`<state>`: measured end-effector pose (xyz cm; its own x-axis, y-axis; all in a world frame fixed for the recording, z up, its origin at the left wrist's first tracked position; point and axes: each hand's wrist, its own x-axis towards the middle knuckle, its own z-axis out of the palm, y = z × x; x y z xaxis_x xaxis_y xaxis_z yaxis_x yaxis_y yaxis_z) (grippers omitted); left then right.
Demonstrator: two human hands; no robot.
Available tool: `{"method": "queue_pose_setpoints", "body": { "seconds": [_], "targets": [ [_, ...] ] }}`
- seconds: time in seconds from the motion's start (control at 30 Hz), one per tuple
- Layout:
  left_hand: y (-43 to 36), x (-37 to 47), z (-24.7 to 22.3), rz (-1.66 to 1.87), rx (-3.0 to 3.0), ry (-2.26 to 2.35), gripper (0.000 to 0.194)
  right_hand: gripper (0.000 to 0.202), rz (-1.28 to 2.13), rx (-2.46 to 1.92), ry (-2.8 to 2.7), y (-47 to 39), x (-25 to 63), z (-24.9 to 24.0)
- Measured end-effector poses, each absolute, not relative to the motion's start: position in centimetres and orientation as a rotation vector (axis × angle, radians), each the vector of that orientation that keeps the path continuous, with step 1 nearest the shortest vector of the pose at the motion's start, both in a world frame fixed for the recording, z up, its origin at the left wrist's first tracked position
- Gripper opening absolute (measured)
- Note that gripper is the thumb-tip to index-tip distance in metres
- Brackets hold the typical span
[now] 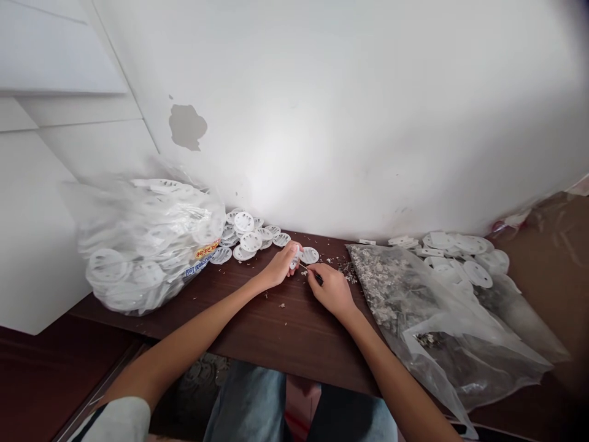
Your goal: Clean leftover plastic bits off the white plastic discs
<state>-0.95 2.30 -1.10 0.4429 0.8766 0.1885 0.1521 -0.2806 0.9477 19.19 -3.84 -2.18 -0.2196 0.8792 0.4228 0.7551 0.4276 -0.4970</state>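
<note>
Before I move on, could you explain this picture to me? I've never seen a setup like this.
There is no machine here: a person works with two bare hands, seen by one camera worn on the head, looking forward and down. The left hand holds a small white piece; the right hand holds a thin tool against or near it. On the dark tabletop lie a pile of white slotted discs and scattered bits. A stuffed clear bag stands left; a bag of small parts lies right.
</note>
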Motion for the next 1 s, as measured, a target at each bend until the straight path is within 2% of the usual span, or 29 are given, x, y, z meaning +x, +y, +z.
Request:
{"method": "queue_pose_setpoints", "body": {
  "seconds": [1.0],
  "targets": [
    [1.88,-0.90,-0.78,0.886,1.738,0.929,0.067,0.022,0.128,-1.458,-2.020,-4.24,18.94,-2.09]
  ]
}}
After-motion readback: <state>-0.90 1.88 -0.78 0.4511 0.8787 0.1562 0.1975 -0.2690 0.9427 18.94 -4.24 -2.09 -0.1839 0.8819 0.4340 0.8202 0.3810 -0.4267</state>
